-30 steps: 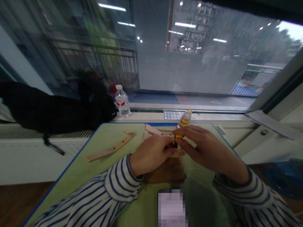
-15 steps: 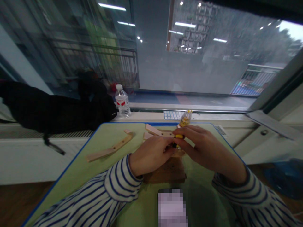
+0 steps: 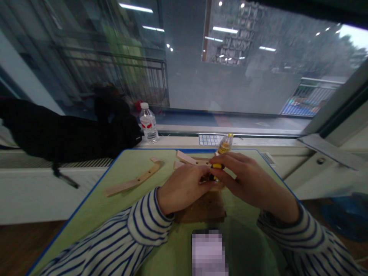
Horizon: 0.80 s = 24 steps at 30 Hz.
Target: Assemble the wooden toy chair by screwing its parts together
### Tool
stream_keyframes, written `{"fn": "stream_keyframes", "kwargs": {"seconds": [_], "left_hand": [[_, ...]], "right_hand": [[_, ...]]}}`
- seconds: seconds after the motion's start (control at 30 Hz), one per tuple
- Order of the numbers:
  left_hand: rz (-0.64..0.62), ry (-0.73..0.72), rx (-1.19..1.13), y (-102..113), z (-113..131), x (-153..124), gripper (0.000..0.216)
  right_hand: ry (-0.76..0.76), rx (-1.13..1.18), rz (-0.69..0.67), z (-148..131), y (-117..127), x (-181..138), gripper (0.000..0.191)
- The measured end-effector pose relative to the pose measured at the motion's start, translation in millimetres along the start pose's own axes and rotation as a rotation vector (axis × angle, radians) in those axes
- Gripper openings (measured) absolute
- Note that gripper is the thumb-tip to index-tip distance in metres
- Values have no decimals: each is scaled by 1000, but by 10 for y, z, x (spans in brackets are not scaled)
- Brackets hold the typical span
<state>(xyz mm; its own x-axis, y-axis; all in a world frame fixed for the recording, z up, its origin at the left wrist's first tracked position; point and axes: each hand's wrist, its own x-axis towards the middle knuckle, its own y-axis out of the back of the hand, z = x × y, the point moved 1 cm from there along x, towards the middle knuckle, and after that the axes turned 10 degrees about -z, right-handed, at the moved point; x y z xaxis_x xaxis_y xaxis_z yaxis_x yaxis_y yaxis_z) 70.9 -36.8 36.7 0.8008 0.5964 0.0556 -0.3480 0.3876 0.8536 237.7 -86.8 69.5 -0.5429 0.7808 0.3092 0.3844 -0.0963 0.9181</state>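
Note:
My right hand [image 3: 244, 178] pinches a yellow-and-black handle [image 3: 217, 166], apparently a small screwdriver, between thumb and fingers. Close against it, my left hand [image 3: 186, 188] is closed, its fingertips at the black lower part of the tool; what they grip is hidden. A light wooden piece [image 3: 217, 187] shows just under the fingers, above a brown wooden block [image 3: 205, 210]. Behind my left hand, pale wooden strips [image 3: 186, 157] with drilled holes stick out. Another angled wooden strip [image 3: 133, 184] with two dark holes lies apart on the left of the green table [image 3: 100, 218].
A phone [image 3: 209, 253] lies at the near side of the table. On the sill stand a water bottle [image 3: 148, 124] and a clear bottle with a yellow label [image 3: 225, 143]. A black bag or garment [image 3: 71, 134] lies at the left, and the window rises behind.
Both hands stay in nearly the same place. My left thumb and fingers have shifted slightly around the lower part of the tool.

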Motion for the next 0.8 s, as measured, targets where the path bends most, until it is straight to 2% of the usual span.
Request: {"fn": "stream_keyframes", "kwargs": {"seconds": [0.4, 0.57, 0.8], "left_hand": [[25, 53, 11, 8, -9, 5, 22], [10, 41, 0, 4, -23, 9, 22], [-1, 30, -19, 10, -3, -4, 21]], "right_hand": [[6, -12, 41, -24, 15, -13, 29], [23, -10, 8, -51, 33, -9, 22], [10, -32, 4, -30, 23, -10, 21]]}}
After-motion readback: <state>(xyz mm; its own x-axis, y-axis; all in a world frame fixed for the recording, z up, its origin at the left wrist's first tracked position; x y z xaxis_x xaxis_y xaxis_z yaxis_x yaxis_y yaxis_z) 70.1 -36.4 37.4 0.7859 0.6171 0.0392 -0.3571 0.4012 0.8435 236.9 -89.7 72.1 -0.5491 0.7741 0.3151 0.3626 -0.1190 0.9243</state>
